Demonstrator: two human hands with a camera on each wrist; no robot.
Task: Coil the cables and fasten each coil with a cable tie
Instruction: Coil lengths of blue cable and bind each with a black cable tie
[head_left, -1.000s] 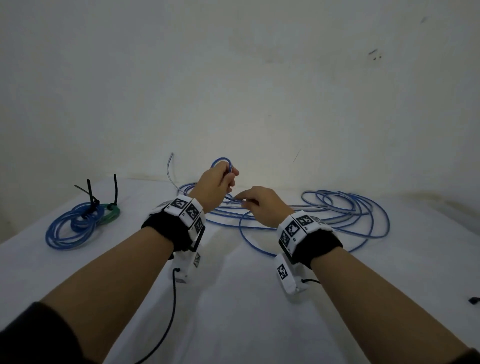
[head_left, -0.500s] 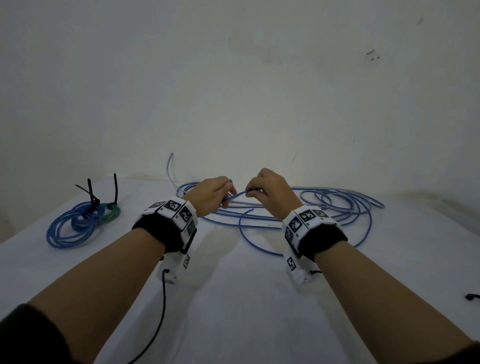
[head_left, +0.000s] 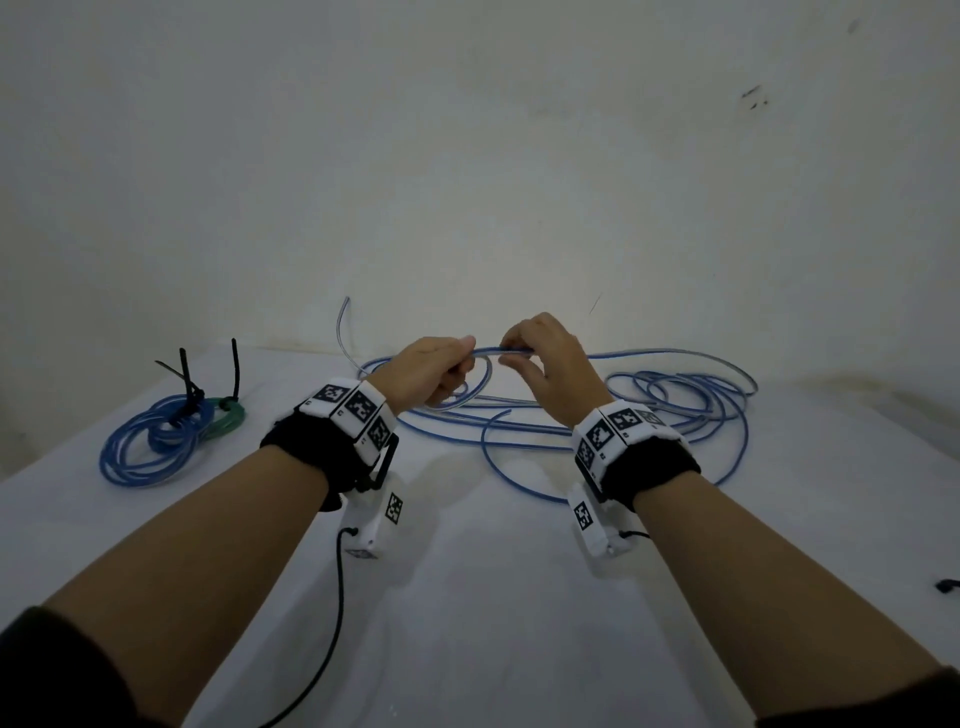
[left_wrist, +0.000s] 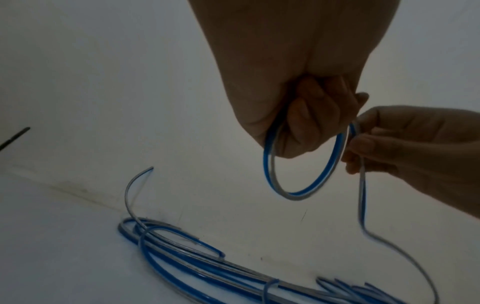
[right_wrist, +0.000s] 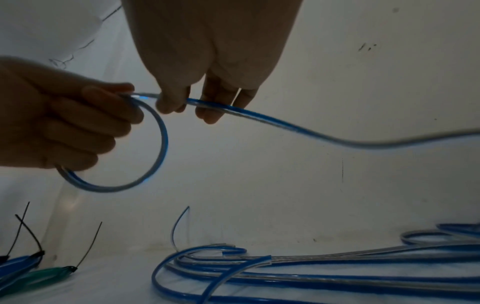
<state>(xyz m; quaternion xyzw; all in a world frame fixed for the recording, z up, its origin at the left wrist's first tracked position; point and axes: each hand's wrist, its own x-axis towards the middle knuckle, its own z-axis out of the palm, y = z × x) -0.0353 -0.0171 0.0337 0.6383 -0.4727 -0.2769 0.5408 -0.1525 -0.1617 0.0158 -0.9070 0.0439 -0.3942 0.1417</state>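
A long blue cable (head_left: 675, 410) lies in loose loops on the white table (head_left: 467, 597). My left hand (head_left: 436, 371) is raised above it and grips a small loop of that cable (left_wrist: 309, 164), its fingers curled round the strand. My right hand (head_left: 545, 358) sits just to its right and pinches the same cable (right_wrist: 233, 111) between thumb and fingers where it leaves the loop. From there the strand trails off right and down to the pile (right_wrist: 337, 273). A loose cable end (head_left: 343, 322) curls up near the wall.
At the far left lie coiled cables, blue (head_left: 150, 447) and green (head_left: 228, 415), fastened with black cable ties (head_left: 187, 379) whose tails stick up. A small black item (head_left: 948, 586) shows at the right edge. The wall stands right behind the table.
Both hands have risen off the table and stayed close together. The left hand now holds a full small loop, and the right hand has lifted the trailing strand toward it.
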